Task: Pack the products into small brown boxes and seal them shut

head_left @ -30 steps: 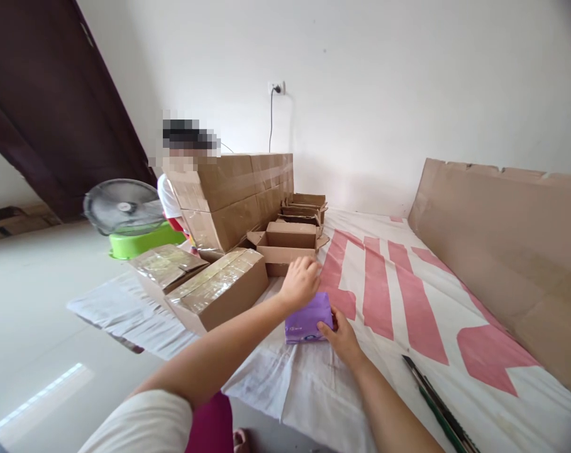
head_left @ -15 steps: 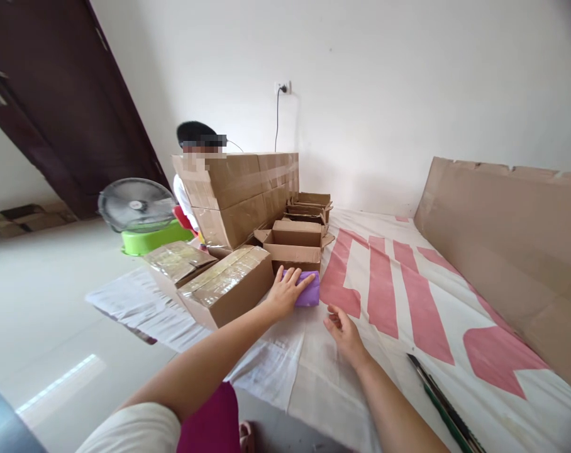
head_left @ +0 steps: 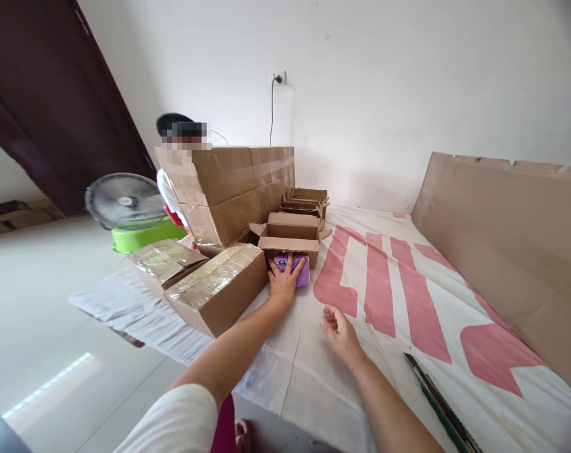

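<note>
A purple soft packet (head_left: 303,275) with a small dark mark lies on the cloth-covered table, against the near side of an open cardboard carton (head_left: 290,245). Spread fingers of my left hand (head_left: 283,282) rest on top of the packet. Its far edge meets the carton; I cannot tell whether part of it is inside. My right hand (head_left: 339,330) hovers or rests over the cloth to the right and nearer me, fingers loosely curled, nothing in them. Left of my left hand stands a taped closed carton (head_left: 229,277).
More open cartons (head_left: 309,196) stand behind. A stack of taped boxes (head_left: 238,189) rises at left, a person (head_left: 172,189) partly behind it. A box cutter (head_left: 439,402) lies at right, below a large cardboard sheet (head_left: 502,251). A fan (head_left: 125,201) stands over a green stool (head_left: 144,234).
My left hand has pushed the purple packet away from me and slightly left, up to the open carton, its fingers spreading wider. My right hand has barely moved. The view has shifted a little.
</note>
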